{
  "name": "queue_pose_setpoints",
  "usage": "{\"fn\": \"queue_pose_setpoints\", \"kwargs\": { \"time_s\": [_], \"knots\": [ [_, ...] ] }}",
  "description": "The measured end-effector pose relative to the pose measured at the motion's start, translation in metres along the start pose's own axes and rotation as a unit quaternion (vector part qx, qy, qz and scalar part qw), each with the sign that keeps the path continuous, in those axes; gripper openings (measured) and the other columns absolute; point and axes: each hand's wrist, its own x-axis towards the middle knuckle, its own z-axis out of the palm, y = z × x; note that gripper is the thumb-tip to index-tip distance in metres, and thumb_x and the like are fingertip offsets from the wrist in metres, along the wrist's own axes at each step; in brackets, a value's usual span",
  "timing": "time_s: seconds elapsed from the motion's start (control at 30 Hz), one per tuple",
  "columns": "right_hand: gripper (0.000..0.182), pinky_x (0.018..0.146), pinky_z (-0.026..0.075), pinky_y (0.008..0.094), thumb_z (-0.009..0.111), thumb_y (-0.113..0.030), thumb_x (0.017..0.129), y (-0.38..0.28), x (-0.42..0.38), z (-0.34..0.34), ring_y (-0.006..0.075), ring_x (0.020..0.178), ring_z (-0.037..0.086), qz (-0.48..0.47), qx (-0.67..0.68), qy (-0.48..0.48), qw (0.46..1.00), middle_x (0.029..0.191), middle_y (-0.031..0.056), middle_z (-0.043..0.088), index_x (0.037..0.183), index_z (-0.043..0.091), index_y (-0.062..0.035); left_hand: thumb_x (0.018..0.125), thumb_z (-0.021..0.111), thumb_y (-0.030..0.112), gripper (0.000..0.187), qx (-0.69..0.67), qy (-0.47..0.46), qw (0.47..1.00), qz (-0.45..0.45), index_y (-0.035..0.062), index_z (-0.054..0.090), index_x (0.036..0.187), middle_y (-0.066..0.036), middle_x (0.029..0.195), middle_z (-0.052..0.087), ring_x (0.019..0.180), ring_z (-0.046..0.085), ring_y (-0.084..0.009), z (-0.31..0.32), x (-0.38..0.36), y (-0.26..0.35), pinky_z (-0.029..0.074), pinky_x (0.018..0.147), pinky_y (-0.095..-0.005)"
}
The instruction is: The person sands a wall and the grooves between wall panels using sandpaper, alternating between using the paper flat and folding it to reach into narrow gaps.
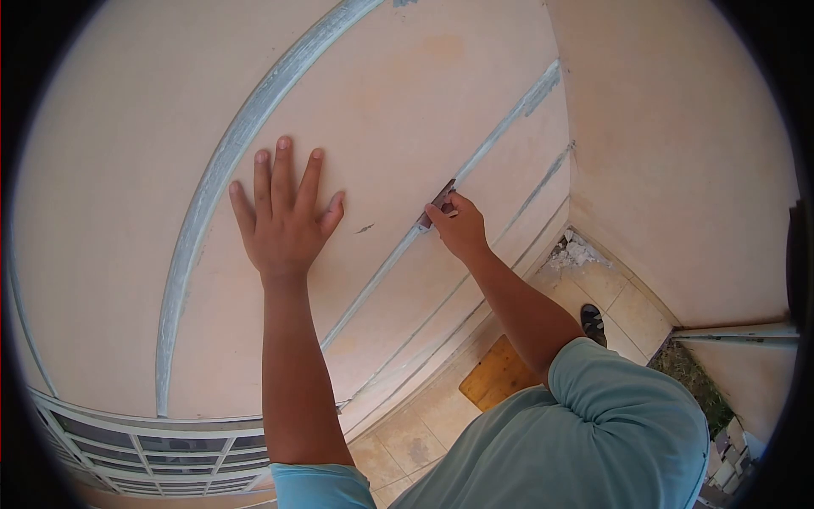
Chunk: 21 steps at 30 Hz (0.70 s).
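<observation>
My left hand [288,212] lies flat against the pale pink wall [398,127], fingers spread, just right of a wide curved grey band [220,161]. It holds nothing. In my right hand [462,227] is a small dark brown piece that looks like folded sandpaper [437,204], gripped between thumb and fingers. The sandpaper rests along a narrow straight grey strip [373,280] on the wall; part of it is hidden by the fingers. A small dark chip mark [365,229] shows on the wall between my two hands.
Thinner grey lines [526,204] run below the strip. A white-barred window [161,450] is at lower left. A wooden board [496,373] lies on the tiled floor [407,433]. Whitish debris [577,253] sits in the corner beside another wall [678,170]. A dark sandal [593,322] shows below.
</observation>
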Motion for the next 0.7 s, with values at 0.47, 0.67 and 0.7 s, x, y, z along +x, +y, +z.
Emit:
{"fn": "queue_pose_setpoints", "kwargs": {
  "time_s": [0.47,0.67,0.7],
  "knots": [
    [0.025,0.082,0.049,0.0478,0.057,-0.023,0.101,0.011,0.049,-0.039,0.0389,0.094,0.063,-0.04,-0.103,0.074,0.991,0.095,0.02,0.062,0.093,0.057,-0.0003,0.089,0.06,0.069,0.061,0.015,-0.005,1.0,0.001,0.0361,0.062,0.14,-0.003,0.155,0.051,0.147,0.043,-0.0236,0.0,0.0,0.0,0.017,0.125,-0.052],
    [0.023,0.08,0.049,0.0502,0.052,-0.026,0.104,-0.005,-0.014,0.005,0.0404,0.094,0.062,-0.094,-0.205,0.013,0.974,0.101,0.0184,0.061,0.098,0.055,-0.0032,0.088,0.061,0.069,0.061,0.023,-0.01,1.0,0.004,0.0365,0.062,0.139,-0.002,0.155,0.051,0.147,0.043,-0.0235,0.0,0.0,0.0,0.017,0.125,-0.0521],
    [0.022,0.08,0.05,0.0506,0.052,-0.026,0.104,-0.003,-0.016,0.009,0.0406,0.094,0.062,-0.102,-0.203,0.012,0.974,0.102,0.0179,0.06,0.099,0.055,-0.0037,0.088,0.061,0.069,0.061,0.024,-0.011,1.0,0.006,0.0365,0.062,0.139,-0.002,0.155,0.051,0.147,0.043,-0.0235,-0.001,0.0,0.0,0.017,0.125,-0.0521]
  ]
}}
